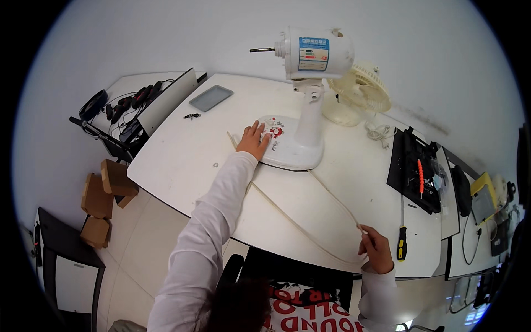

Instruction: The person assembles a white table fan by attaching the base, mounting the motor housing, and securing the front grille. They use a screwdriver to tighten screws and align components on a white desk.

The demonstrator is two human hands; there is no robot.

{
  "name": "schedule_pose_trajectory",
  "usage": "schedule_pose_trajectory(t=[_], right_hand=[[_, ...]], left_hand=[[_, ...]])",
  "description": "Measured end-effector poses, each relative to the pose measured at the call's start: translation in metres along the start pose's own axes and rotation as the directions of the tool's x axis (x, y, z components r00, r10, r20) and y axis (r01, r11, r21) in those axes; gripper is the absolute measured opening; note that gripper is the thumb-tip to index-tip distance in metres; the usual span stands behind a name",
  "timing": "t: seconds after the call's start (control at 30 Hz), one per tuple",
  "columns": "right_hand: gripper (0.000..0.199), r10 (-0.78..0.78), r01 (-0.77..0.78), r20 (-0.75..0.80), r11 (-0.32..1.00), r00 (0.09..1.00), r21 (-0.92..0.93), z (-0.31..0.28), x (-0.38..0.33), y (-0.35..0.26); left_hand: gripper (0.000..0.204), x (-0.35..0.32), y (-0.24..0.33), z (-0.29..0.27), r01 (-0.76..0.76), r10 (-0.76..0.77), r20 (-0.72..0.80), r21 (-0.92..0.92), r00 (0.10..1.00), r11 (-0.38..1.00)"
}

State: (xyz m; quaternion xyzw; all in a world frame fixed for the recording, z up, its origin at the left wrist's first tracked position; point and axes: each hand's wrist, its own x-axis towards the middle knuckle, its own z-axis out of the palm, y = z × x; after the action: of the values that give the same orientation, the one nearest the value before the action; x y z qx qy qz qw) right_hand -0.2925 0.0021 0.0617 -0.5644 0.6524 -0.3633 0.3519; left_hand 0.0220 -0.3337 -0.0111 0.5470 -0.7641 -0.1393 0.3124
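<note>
A white desk fan body (308, 119) without grille or blades stands upright on the table, its bare metal shaft (262, 50) pointing left. My left hand (254, 141) lies with fingers spread on the left part of the fan's base, beside a red printed picture. From the front of the base runs a pale power cord (334, 198). My right hand (376, 250) pinches this cord near the table's front right edge. The cord loops back left from there, passing under my left forearm.
A grey tray (211, 98) lies at the back left. Behind the fan body stands a small cream fan (360, 91) beside a coiled white cord (379, 133). To the right are a black tool case (416, 171) and a yellow-and-black screwdriver (402, 243). Cardboard boxes (98, 197) sit on the floor.
</note>
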Motion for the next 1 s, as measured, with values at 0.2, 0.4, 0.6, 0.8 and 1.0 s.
schedule_pose_trajectory(t=[0.2,0.4,0.6,0.8,1.0], right_hand=[[0.024,-0.284,0.107,-0.237,0.82,0.929,-0.563,0.006,0.004,0.016],[0.043,-0.395,0.217,-0.233,0.809,0.888,-0.545,0.013,0.026,0.005],[0.049,-0.333,0.211,-0.143,0.821,0.932,-0.531,0.027,0.028,-0.001],[0.056,-0.253,0.105,-0.23,0.852,0.94,-0.512,0.016,0.022,0.013],[0.064,-0.332,0.158,-0.248,0.831,0.91,-0.534,0.017,0.013,0.013]], left_hand=[[0.072,-0.032,0.034,-0.015,-0.057,0.048,0.051,0.19,0.998,0.98],[0.075,-0.061,0.05,-0.015,-0.185,0.181,0.055,0.085,0.982,0.979],[0.072,-0.09,0.077,-0.008,-0.278,0.272,0.083,0.079,0.959,0.957],[0.069,-0.114,0.109,-0.009,-0.337,0.327,0.096,0.122,0.94,0.933],[0.068,-0.115,0.112,-0.013,-0.385,0.379,0.071,0.164,0.923,0.908]])
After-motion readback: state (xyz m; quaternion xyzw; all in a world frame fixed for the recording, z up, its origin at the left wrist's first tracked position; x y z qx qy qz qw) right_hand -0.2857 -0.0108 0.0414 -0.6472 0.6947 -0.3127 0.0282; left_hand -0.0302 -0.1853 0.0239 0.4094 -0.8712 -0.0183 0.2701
